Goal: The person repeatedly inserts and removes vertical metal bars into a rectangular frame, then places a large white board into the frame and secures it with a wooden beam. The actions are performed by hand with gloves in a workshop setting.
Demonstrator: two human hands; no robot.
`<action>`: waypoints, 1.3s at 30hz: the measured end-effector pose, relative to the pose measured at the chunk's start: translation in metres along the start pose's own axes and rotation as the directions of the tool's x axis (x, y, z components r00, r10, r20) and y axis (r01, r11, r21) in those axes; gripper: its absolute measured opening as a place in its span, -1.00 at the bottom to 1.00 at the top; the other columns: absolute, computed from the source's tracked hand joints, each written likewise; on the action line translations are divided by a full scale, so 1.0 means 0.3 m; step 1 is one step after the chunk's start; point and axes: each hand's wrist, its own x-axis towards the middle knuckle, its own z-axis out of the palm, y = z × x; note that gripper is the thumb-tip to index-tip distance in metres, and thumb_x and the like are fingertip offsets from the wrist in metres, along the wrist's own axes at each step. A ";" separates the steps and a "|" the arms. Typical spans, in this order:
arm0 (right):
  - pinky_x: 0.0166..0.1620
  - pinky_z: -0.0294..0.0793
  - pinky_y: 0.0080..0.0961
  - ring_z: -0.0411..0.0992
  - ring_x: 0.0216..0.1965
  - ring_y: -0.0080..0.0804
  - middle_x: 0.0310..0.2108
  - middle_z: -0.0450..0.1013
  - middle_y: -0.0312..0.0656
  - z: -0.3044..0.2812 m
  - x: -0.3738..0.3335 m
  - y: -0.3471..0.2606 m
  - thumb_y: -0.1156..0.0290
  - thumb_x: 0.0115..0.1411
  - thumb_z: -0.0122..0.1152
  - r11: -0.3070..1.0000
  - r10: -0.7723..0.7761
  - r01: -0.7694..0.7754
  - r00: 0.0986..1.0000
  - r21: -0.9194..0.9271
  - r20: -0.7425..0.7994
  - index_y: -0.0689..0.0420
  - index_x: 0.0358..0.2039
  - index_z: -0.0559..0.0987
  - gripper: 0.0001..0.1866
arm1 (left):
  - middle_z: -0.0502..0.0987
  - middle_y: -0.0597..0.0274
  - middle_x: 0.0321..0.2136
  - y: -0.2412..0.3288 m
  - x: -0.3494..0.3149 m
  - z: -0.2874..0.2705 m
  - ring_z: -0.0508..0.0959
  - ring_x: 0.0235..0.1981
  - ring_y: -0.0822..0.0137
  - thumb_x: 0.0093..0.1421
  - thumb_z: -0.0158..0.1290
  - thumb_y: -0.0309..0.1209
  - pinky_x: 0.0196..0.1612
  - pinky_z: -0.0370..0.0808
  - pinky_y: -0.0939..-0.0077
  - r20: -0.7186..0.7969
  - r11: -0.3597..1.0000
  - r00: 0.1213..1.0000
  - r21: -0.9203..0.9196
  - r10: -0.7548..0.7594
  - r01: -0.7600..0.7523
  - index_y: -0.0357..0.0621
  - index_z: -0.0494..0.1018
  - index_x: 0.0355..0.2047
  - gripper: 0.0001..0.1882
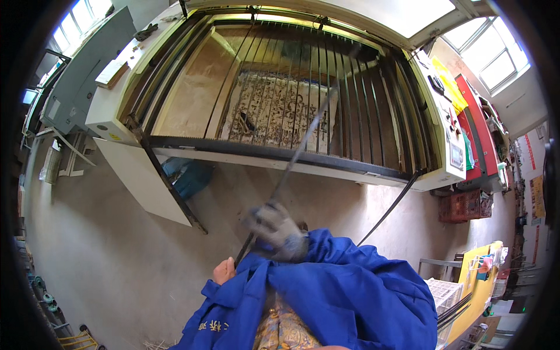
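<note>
A long, thin dark metal strip (300,146) slants up from my body over the front edge of a large open machine (111,123), probably a laser cutter. My right hand (277,228), in a grey work glove and smeared by motion, is closed round the strip's lower part. Bare and closed, my left hand (223,271) is at the strip's bottom end, its fingers partly hidden. Similar dark slats (318,93) run front to back across the machine's bed in a spaced row. Below them lies a pale, dark-spotted panel (256,99).
The machine's white front flap (146,186) hangs down at left, near a blue bag (189,178). A red crate (465,205) sits on the floor at right. Close on my right stands a yellow-topped table (472,274) with a white basket (443,291) and more dark strips.
</note>
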 end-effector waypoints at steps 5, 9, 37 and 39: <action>0.05 0.47 -0.22 0.39 0.06 -0.18 0.09 0.34 0.02 0.044 0.166 0.468 0.37 0.17 0.28 0.219 0.901 -0.557 0.431 0.801 0.054 0.21 0.28 0.13 -0.26 | 0.42 0.07 -0.75 0.153 0.241 0.158 0.44 -0.69 0.19 0.35 -0.10 -0.17 -0.55 0.34 0.24 -0.193 0.998 0.981 0.051 -0.028 0.039 -0.24 0.41 -0.61 -0.53; -0.44 0.54 -0.41 0.51 -0.41 -0.35 -0.26 0.49 -0.03 0.147 0.325 0.845 0.35 0.28 0.11 0.037 0.861 -0.326 0.491 0.945 0.135 0.17 0.22 0.24 -0.47 | 0.46 0.01 -0.67 0.325 0.420 0.347 0.49 -0.61 0.08 0.34 -0.11 -0.14 -0.46 0.39 0.19 -0.144 0.997 0.988 0.033 -0.059 0.064 -0.24 0.46 -0.53 -0.55; -0.78 0.25 -0.41 0.30 -0.84 -0.38 -0.67 0.39 -0.18 -0.141 0.780 2.229 0.24 0.32 0.04 -0.003 0.952 -0.482 0.267 0.876 0.150 0.11 -0.38 0.39 -0.77 | 0.53 -0.13 -0.09 1.078 1.205 0.903 0.54 -0.02 0.08 0.34 -0.04 -0.25 0.03 0.42 0.35 0.131 0.977 0.988 -0.205 0.084 -0.056 -0.30 0.31 0.14 -0.54; -0.78 0.25 -0.41 0.29 -0.84 -0.38 -0.67 0.39 -0.18 -0.131 0.766 2.235 0.24 0.32 0.04 0.003 0.951 -0.502 0.269 0.865 0.152 0.11 -0.37 0.40 -0.79 | 0.53 -0.14 -0.08 1.072 1.200 0.916 0.53 0.00 0.08 0.34 -0.05 -0.26 0.04 0.42 0.35 0.118 0.981 0.989 -0.179 0.091 -0.069 -0.29 0.31 0.14 -0.54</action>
